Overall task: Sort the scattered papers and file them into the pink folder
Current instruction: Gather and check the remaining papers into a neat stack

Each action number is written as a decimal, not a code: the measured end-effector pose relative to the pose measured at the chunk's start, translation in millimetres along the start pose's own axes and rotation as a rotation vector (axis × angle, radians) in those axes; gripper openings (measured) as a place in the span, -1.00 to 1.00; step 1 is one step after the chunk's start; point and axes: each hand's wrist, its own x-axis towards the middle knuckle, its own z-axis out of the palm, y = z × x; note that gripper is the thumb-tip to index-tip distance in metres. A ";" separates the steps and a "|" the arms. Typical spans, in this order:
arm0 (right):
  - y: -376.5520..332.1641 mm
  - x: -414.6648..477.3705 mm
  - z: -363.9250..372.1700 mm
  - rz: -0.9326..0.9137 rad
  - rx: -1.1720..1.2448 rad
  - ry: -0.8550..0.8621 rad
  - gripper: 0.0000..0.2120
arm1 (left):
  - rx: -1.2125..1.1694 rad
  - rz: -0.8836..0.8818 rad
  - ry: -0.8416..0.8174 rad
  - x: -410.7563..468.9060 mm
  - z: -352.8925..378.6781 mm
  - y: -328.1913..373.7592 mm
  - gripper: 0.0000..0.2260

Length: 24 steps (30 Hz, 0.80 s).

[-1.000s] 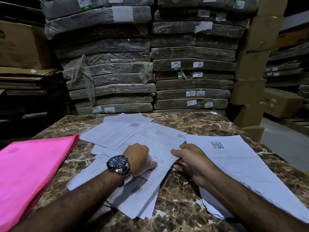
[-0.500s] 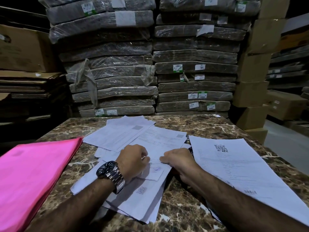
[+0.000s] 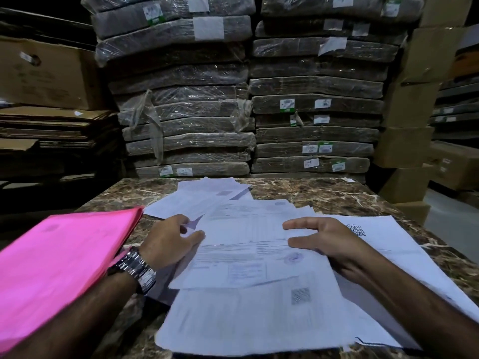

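The pink folder (image 3: pixel 64 255) lies closed at the left of the marble table (image 3: pixel 324 195). White printed papers are spread across the middle and right. My left hand (image 3: pixel 168 242), a metal watch on its wrist, pinches the left edge of the top printed sheet (image 3: pixel 246 244), thumb on top. Holding the same sheet's right edge, my right hand (image 3: pixel 326 242) has thumb and forefinger stretched over it. The sheet is raised slightly above a larger sheet (image 3: pixel 246 320). A sheet with a QR code (image 3: pixel 394 244) lies to the right, and more papers (image 3: pixel 202 198) lie further back.
Behind the table's far edge stand tall stacks of plastic-wrapped bundles (image 3: pixel 186 125). Flattened cardboard and a box (image 3: pixel 46 73) are piled at the left. Stacked cardboard boxes (image 3: pixel 414 112) stand at the right beside an aisle of grey floor.
Both hands were pressed down close together on the pile. They have since moved apart and lifted one printed sheet by its two side edges. The view has shifted closer.
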 end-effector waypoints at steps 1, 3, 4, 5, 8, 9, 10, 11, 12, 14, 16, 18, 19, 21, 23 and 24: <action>1.4 -2.9 -2.2 -0.004 -0.004 -0.010 -0.73 | -0.101 -0.055 -0.038 -2.4 0.2 -1.7 -0.49; 4.0 -5.6 -3.2 0.003 0.008 -0.016 -0.72 | -0.376 -0.169 -0.149 -8.1 0.0 -1.1 -0.40; 5.0 -5.8 -2.6 0.011 0.029 -0.019 -0.72 | -0.494 -0.202 -0.200 -10.1 0.1 0.3 -0.38; 5.6 -5.6 -1.6 0.015 0.046 -0.023 -0.72 | -0.555 -0.213 -0.242 -13.2 0.1 3.7 -0.37; 8.1 -3.4 1.5 0.009 0.075 -0.026 -0.72 | -0.609 -0.203 -0.256 -13.7 8.2 6.9 -0.61; 9.3 -1.9 2.0 0.009 0.090 -0.024 -0.71 | -0.620 -0.195 -0.248 -15.7 8.8 10.7 -0.74; 10.9 -0.1 2.4 0.010 0.105 -0.024 -0.71 | -0.632 -0.187 -0.228 -13.4 12.3 8.6 -0.78; 12.4 2.2 2.4 0.012 0.115 -0.022 -0.71 | -0.632 -0.197 -0.216 -12.5 14.1 8.6 -0.79; 14.5 4.6 1.9 0.017 0.123 -0.018 -0.71 | -0.634 -0.209 -0.215 -12.0 15.2 8.2 -0.80; 18.9 9.4 0.1 0.028 0.113 -0.015 -0.72 | -0.645 -0.200 -0.230 -11.3 15.4 7.0 -0.89; 24.4 14.4 -0.8 0.031 0.076 -0.002 -0.72 | -0.676 -0.177 -0.277 -13.4 15.9 9.2 -0.86; 28.4 19.1 0.3 0.018 0.013 0.017 -0.72 | -0.654 -0.139 -0.327 -15.6 17.6 9.9 -0.78; 29.2 20.5 1.3 0.016 -0.004 0.021 -0.72 | -0.660 -0.115 -0.348 -16.5 18.2 10.4 -0.74; 29.9 21.9 2.6 0.025 0.003 0.017 -0.72 | -0.702 -0.109 -0.392 -18.5 18.2 10.9 -0.66; 29.5 21.7 2.7 0.029 0.017 0.017 -0.71 | -0.747 -0.125 -0.406 -19.3 17.6 10.2 -0.57; 29.4 21.4 2.0 0.030 0.029 0.015 -0.71 | -0.751 -0.133 -0.399 -19.9 16.6 11.3 -0.56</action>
